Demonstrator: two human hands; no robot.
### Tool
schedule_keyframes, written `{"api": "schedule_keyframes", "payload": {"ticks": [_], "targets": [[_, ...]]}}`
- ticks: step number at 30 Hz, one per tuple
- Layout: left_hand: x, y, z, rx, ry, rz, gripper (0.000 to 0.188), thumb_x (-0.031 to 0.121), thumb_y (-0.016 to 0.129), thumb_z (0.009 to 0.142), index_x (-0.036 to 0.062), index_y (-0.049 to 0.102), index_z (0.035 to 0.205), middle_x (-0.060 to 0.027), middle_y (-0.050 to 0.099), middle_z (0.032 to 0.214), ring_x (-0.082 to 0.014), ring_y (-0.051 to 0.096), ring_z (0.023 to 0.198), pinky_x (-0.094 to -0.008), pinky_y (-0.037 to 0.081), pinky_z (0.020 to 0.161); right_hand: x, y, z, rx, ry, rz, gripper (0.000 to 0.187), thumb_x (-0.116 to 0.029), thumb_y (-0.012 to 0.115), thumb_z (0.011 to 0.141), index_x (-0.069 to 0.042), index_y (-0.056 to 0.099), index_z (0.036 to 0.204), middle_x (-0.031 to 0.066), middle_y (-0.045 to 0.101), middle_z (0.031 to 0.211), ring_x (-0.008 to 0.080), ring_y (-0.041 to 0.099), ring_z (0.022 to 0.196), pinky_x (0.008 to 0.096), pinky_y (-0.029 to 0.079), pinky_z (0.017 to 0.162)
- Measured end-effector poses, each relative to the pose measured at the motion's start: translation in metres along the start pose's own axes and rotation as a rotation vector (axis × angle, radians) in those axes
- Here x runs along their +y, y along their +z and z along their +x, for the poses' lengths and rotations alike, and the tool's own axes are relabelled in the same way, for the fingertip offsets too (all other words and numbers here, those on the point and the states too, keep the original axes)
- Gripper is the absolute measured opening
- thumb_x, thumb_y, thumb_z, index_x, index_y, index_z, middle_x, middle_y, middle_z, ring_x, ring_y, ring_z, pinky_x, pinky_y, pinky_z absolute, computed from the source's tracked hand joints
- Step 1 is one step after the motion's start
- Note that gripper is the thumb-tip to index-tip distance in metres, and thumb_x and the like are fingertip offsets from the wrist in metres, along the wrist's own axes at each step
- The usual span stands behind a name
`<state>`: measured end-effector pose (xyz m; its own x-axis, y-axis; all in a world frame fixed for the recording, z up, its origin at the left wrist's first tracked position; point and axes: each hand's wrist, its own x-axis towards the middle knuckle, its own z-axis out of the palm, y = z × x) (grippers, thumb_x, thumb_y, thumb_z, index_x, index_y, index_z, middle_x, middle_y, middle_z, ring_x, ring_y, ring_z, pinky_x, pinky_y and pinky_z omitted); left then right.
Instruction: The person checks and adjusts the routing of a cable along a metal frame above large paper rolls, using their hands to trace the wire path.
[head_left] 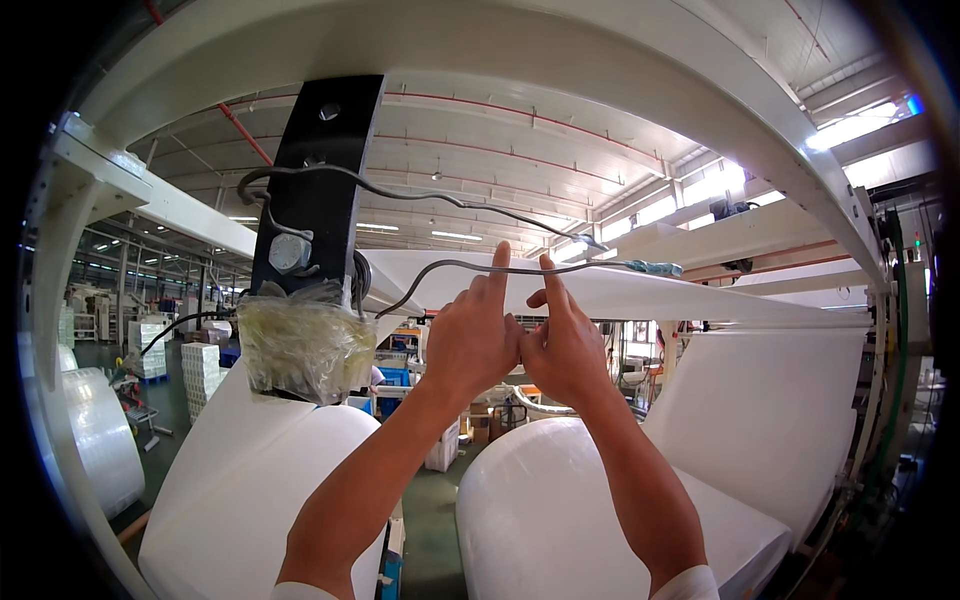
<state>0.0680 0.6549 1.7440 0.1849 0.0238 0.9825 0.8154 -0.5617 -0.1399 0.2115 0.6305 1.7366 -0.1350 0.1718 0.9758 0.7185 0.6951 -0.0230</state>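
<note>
My left hand (468, 340) and my right hand (565, 350) are raised close together at the middle, the curled fingers of both nearly meeting. Each index finger points up while the others bend inward, and I see nothing held. A thin dark cable (440, 264) with a greenish taped end (655, 268) crosses level with the index fingers; whether they touch it I cannot tell. Above it runs a second dark cable (420, 192), bent past a black metal bracket (310, 200) with a large bolt (290, 252). A white sheet (620, 290) stretches behind my hands.
Clear plastic film wraps a lump (305, 345) at the bracket's foot. Large white rolls (540, 500) stand below on both sides of my arms. A cream machine frame (600, 60) arches overhead. Stacked white packs (200, 375) and another roll (100, 440) are at left.
</note>
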Motion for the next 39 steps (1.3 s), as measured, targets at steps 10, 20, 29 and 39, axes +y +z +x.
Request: {"api": "schedule_keyframes", "payload": {"ticks": [10, 20, 29, 39], "targets": [[0.01, 0.004, 0.006, -0.065, -0.022, -0.061, 0.089, 0.014, 0.061, 0.083, 0.0069, 0.013, 0.158, -0.0195, 0.063, 0.115, -0.0359, 0.066, 0.099, -0.0459, 0.055, 0.083, 0.023, -0.005, -0.001, 0.057, -0.004, -0.003, 0.084, -0.011, 0.062, 0.08, -0.002, 0.023, 0.154, 0.0166, 0.062, 0.119, 0.0362, 0.068, 0.089, 0.0465, 0.053, 0.074], [0.034, 0.023, 0.014, -0.091, -0.015, -0.089, 0.088, 0.016, 0.061, 0.084, 0.0076, 0.014, 0.159, -0.0166, 0.064, 0.11, -0.034, 0.068, 0.09, -0.0452, 0.055, 0.079, 0.057, -0.015, -0.005, 0.083, 0.05, -0.012, 0.092, -0.002, 0.063, 0.079, -0.007, 0.017, 0.158, 0.0108, 0.062, 0.117, 0.02, 0.063, 0.073, 0.0386, 0.052, 0.077], [0.04, 0.028, 0.015, -0.121, -0.083, -0.076, 0.088, 0.017, 0.061, 0.086, 0.0082, 0.014, 0.159, -0.0125, 0.064, 0.108, -0.0312, 0.069, 0.086, -0.0434, 0.055, 0.077, 0.061, -0.015, -0.011, 0.103, -0.033, 0.066, 0.085, -0.004, 0.061, 0.078, -0.003, 0.022, 0.153, 0.0131, 0.062, 0.117, 0.0273, 0.067, 0.076, 0.0422, 0.053, 0.069], [0.021, 0.019, 0.011, 0.005, -0.082, -0.108, 0.087, 0.016, 0.061, 0.085, 0.0097, 0.015, 0.159, -0.0098, 0.066, 0.105, -0.0276, 0.071, 0.08, -0.0403, 0.056, 0.074, 0.049, -0.005, -0.009, 0.12, -0.106, 0.11, 0.084, -0.003, 0.061, 0.077, -0.003, 0.024, 0.153, 0.0137, 0.062, 0.116, 0.0283, 0.067, 0.073, 0.0421, 0.052, 0.066]]}}
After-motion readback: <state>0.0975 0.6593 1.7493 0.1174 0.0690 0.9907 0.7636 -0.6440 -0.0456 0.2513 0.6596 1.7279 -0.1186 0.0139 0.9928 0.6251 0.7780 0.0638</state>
